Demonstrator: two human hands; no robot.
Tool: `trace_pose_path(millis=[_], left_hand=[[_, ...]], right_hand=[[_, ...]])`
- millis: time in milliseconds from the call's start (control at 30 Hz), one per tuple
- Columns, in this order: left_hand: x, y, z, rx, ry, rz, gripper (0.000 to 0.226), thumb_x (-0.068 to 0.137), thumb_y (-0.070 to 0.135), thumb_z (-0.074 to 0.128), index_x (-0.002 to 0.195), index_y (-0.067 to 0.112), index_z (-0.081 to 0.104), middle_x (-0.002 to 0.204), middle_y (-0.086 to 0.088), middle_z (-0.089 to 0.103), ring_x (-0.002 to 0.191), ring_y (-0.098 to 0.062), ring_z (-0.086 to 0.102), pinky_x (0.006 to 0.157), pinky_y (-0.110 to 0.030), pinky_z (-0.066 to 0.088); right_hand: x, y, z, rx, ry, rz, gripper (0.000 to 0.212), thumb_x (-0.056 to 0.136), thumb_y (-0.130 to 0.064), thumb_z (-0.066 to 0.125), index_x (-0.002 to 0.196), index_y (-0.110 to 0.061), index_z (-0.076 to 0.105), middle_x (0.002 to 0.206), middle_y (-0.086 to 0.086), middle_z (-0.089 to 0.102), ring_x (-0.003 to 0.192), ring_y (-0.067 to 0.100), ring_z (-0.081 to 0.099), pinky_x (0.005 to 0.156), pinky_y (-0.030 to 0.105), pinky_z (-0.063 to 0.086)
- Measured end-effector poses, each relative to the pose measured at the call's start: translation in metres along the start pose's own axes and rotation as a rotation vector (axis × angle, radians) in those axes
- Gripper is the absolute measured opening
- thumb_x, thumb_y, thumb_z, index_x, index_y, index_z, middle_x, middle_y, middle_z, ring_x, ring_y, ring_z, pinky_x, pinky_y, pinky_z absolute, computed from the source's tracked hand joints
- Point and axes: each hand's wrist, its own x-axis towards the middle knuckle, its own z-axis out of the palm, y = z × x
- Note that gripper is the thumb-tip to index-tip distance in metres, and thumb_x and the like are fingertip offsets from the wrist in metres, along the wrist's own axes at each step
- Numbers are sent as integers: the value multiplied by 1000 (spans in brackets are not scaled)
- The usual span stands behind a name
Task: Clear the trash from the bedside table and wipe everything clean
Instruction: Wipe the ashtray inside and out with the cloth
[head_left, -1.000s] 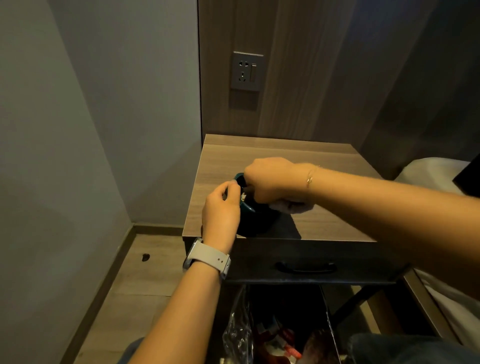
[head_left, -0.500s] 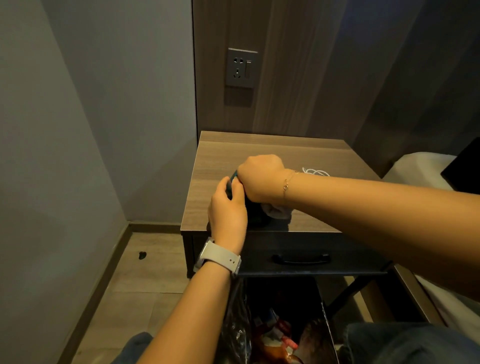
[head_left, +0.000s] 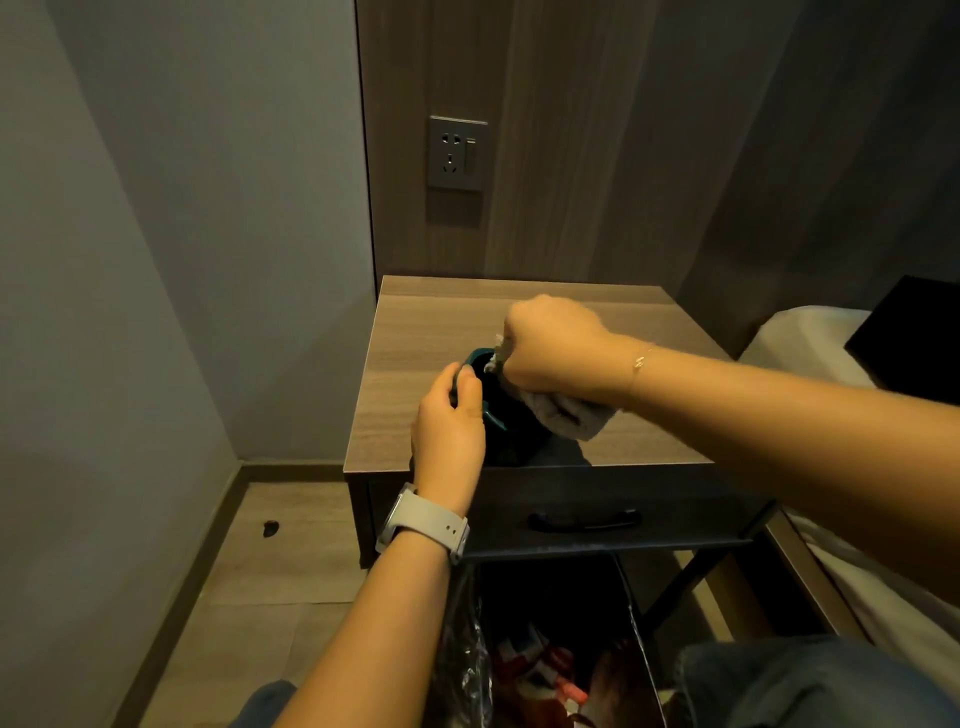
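Observation:
A dark teal mug (head_left: 511, 431) stands near the front edge of the wooden bedside table (head_left: 426, 338). My left hand (head_left: 449, 423), with a pale watch on the wrist, grips the mug's rim and left side. My right hand (head_left: 553, 351) is a fist round a grey cloth (head_left: 563, 413) and holds it at the mug's mouth; the cloth's loose end hangs down the mug's right side. Most of the mug is hidden behind the two hands.
Below the table's dark drawer (head_left: 582, 519) stands a bin lined with a clear bag (head_left: 561, 675) holding red and white trash. A wall socket (head_left: 457, 153) is above the table. A bed (head_left: 810, 343) lies at the right, a grey wall at the left.
My right hand has lifted with the cloth from low on the mug's side up to its rim. My left hand has stayed on the mug.

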Motion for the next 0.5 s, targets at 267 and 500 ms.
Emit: trace_pose_path(millis=[267,500], left_hand=[[1,-8,-4,14,-6,27,26,102,29,37,99,21,62,76,13,58,68,6,52,56,-9,36],[4,-13,-4,6,7,-19,54,92,55,35,130,22,56,121,4,64,114,-13,58,97,-37,49]], right_hand=[[11,-3,49,118,30,-120,26,81,-16,57,57,-19,47,59,3,53,58,24,52,49,32,39],[7,18,5,287,-354,-242,8,83,-15,62,81,-11,67,75,9,66,67,17,57,62,34,49]])
